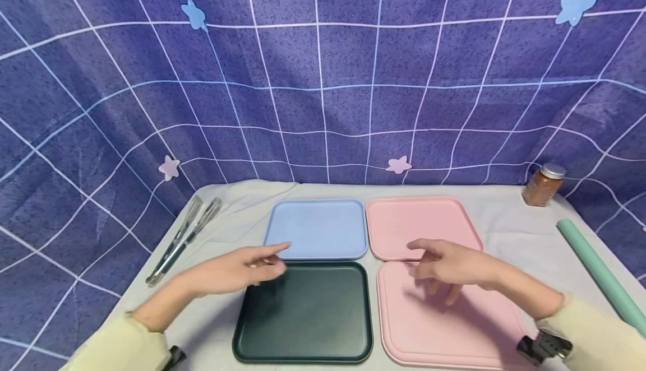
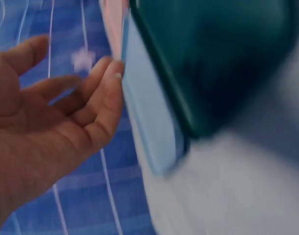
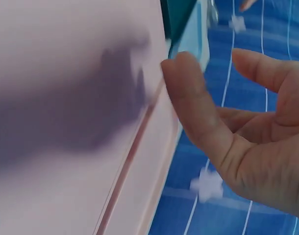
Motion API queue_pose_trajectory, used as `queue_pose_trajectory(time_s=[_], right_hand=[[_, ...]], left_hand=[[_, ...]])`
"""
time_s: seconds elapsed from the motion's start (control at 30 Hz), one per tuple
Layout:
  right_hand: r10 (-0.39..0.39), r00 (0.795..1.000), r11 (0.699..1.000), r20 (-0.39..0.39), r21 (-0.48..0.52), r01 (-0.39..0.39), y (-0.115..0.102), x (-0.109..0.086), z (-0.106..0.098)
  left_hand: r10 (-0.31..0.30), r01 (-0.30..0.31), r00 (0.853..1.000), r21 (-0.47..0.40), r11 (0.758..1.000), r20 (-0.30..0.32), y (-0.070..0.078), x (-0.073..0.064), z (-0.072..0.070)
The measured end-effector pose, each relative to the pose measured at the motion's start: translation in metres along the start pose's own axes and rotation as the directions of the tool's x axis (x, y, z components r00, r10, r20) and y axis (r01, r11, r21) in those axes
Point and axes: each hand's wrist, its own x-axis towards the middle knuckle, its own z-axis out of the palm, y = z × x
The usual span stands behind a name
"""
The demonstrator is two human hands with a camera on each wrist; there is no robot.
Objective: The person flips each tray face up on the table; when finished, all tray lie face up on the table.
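Observation:
Several trays lie in two rows on a white cloth. My left hand (image 1: 242, 270) hovers over the near left dark green tray (image 1: 308, 315), close to the back blue tray (image 1: 318, 228); its fingers are loosely bent and hold nothing. Above the near pink tray (image 1: 444, 326) is my right hand (image 1: 449, 267), also holding nothing, its fingers relaxed and its shadow falling on that tray. Behind it sits another pink tray (image 1: 419, 222). In the left wrist view the left hand (image 2: 61, 107) has its fingers half bent. The right wrist view shows the right hand (image 3: 252, 132) with loose fingers.
Metal tongs (image 1: 187, 236) with dark handles lie at the left edge of the cloth. A small jar (image 1: 543, 185) with a silvery lid stands at the back right, and a green roll (image 1: 603, 273) lies along the right edge. A purple-blue curtain (image 1: 348, 107) hangs behind.

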Motion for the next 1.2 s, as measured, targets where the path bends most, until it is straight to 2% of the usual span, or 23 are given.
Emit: queue_pose_trajectory(time_s=[0.13, 0.27, 0.4, 0.5, 0.63, 0.7, 0.87, 0.97, 1.1, 1.2], right_hand=[[0.006, 1.0, 1.0, -0.01, -0.017, -0.006, 0.021, -0.019, -0.024], [0.058, 0.997, 0.997, -0.047, -0.057, -0.06, 0.041, -0.039, -0.042], [0.103, 0.993, 0.99, -0.062, -0.085, -0.108, 0.061, -0.061, -0.061], [0.181, 0.981, 0.976, -0.071, -0.112, -0.189, 0.075, -0.073, -0.067], [0.311, 0.946, 0.938, -0.089, -0.135, -0.321, 0.089, -0.081, -0.065], [0.348, 0.934, 0.924, -0.084, -0.138, -0.357, 0.093, -0.084, -0.061], [0.367, 0.928, 0.922, -0.063, -0.109, -0.372, 0.102, -0.088, -0.055], [0.387, 0.921, 0.918, -0.049, -0.078, -0.39, 0.107, -0.088, -0.055], [0.397, 0.918, 0.918, 0.007, -0.025, -0.397, 0.112, -0.087, -0.058], [0.38, 0.924, 0.924, 0.048, 0.007, -0.381, 0.114, -0.088, -0.06]], left_hand=[[0.015, -0.015, 1.0, -0.01, 1.0, 0.009, 0.021, 0.03, 0.034], [0.007, -0.002, 0.998, -0.073, 0.997, 0.068, 0.035, 0.055, 0.065], [0.005, 0.01, 0.994, -0.139, 0.99, 0.108, 0.046, 0.077, 0.089], [-0.029, 0.054, 0.991, -0.184, 0.981, 0.132, 0.051, 0.09, 0.103], [-0.088, 0.123, 0.976, -0.166, 0.978, 0.201, 0.055, 0.097, 0.113], [-0.11, 0.149, 0.961, -0.141, 0.979, 0.254, 0.057, 0.097, 0.114], [-0.16, 0.205, 0.906, -0.076, 0.976, 0.393, 0.061, 0.1, 0.115], [-0.172, 0.195, 0.877, -0.005, 0.981, 0.448, 0.053, 0.108, 0.118], [-0.173, 0.165, 0.863, 0.059, 0.984, 0.475, 0.05, 0.114, 0.121], [-0.174, 0.165, 0.858, 0.061, 0.984, 0.483, 0.058, 0.112, 0.12]])
